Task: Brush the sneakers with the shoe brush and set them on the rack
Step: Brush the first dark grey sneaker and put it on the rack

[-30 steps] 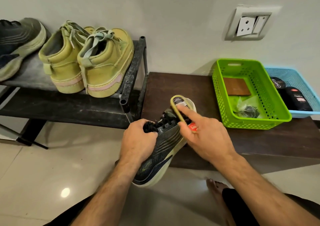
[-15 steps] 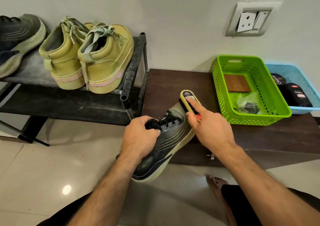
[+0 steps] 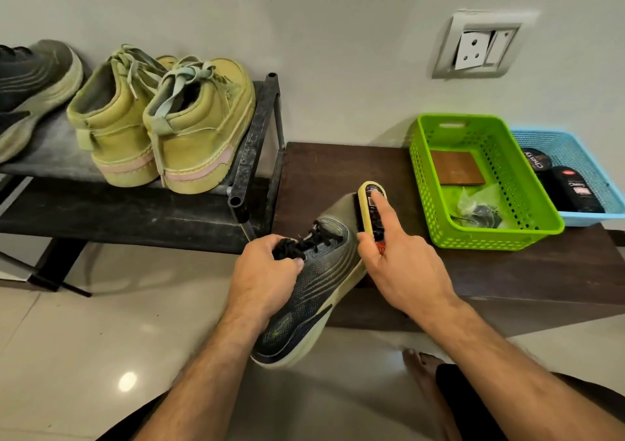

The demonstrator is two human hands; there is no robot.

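Over the dark tabletop's [image 3: 338, 166] edge, one dark sneaker [image 3: 314, 288] is gripped at its laces by the left hand [image 3: 267, 271]; the right hand [image 3: 402, 264] grasps one shoe brush [image 3: 370, 210] against its toe. Three shoes sit on the rack [image 3: 257, 142]; two baskets stand right.

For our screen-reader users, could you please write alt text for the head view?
A right hand brushes a dark sneaker with a yellow shoe brush while the left hand grips its laces; a yellow pair sits on the rack.

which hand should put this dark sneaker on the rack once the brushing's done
Probably the left hand: it already grips the dark sneaker at the laces, and the rack is on its side. The right hand holds the brush.
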